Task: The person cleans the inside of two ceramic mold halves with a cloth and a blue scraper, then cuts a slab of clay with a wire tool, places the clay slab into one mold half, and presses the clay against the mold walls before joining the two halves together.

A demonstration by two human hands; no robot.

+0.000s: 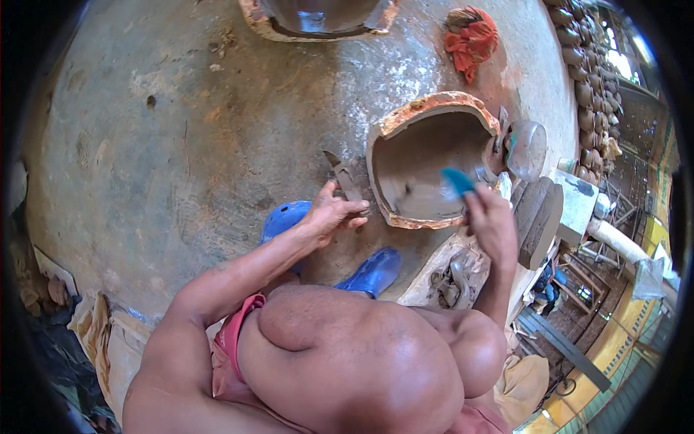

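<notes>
A: What's in hand here?

B: Working the wet clay inside the broken pot (426, 163), I'd judge. The right hand (491, 224) is raised over its near rim, fingers clamped on a blue scraper (457, 181) whose tip sits just above them, over the pot's hollow.

A: And the left hand (334, 213)?

B: Stretched forward, palm down, fingers closed round a knife (345, 177); the blade points away from them, just left of the pot's wall.

A: The next move?

B: Probably lowering the scraper against the inner wall with light, even pressure, since the rim already looks cracked.

A: Anything nearby?

B: Blue shoes (372, 271) below the left fingers, an orange rag (471, 37) well beyond the pot.
</notes>
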